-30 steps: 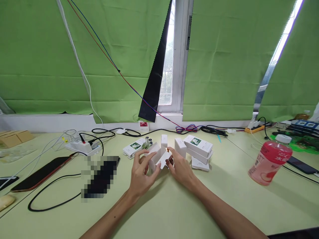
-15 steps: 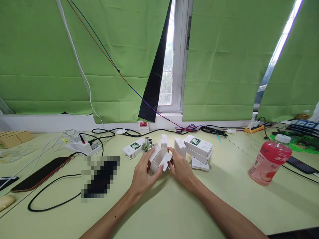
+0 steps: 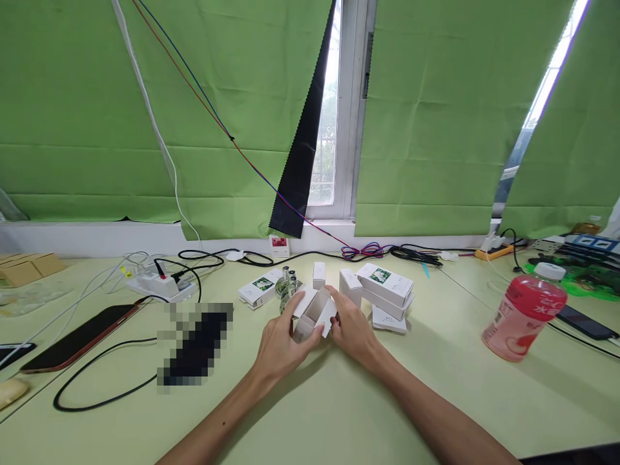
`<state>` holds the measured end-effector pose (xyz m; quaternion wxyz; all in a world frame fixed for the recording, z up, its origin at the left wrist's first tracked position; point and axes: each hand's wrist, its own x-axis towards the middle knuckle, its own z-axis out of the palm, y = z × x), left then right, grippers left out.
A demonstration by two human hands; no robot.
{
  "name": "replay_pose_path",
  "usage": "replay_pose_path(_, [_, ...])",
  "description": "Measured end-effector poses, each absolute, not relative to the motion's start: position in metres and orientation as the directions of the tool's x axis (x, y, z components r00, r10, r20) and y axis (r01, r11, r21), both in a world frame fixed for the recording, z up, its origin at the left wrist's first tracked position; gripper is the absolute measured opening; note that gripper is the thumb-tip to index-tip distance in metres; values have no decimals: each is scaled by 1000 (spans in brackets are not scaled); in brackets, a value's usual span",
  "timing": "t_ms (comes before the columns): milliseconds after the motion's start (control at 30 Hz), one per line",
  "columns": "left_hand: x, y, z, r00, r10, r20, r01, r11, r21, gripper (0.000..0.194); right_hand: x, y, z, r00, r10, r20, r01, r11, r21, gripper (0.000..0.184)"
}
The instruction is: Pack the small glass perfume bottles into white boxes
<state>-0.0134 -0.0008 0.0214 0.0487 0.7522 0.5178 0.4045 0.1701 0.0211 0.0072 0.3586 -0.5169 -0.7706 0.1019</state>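
White carton is clasped by left hand, between both hands; interior, partly flap-masked a second ago, now laid open to access; right hand placed beside right flap, grip hidden.

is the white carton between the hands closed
No, the white carton between the left hand and right hand stands open, its inside showing.

A: What occupies the right side?
B: A pink bottle, white-capped; a dark phone lies flat near it.
A: And the left?
B: A red-edged phone; a white power strip bearing plugs; tan boxes. Behind, green curtains hang on either side of a window.
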Motion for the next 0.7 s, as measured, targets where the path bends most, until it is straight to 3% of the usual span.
replay_pose_path(300, [-10, -6, 21, 84, 772, 630, 686, -503, 525, 54, 170, 25, -2, -178, 817, 549, 634, 521, -571, 63])
replay_pose_path(567, [-14, -4, 25, -5, 659, 752, 745, -500, 442, 46, 166, 29, -11, -113, 812, 572, 547, 532, -647, 49])
replay_pose_path(700, [-19, -2, 26, 6, 562, 827, 806, -493, 328, 42, 165, 30, -13, -81, 810, 580, 557, 520, -648, 49])
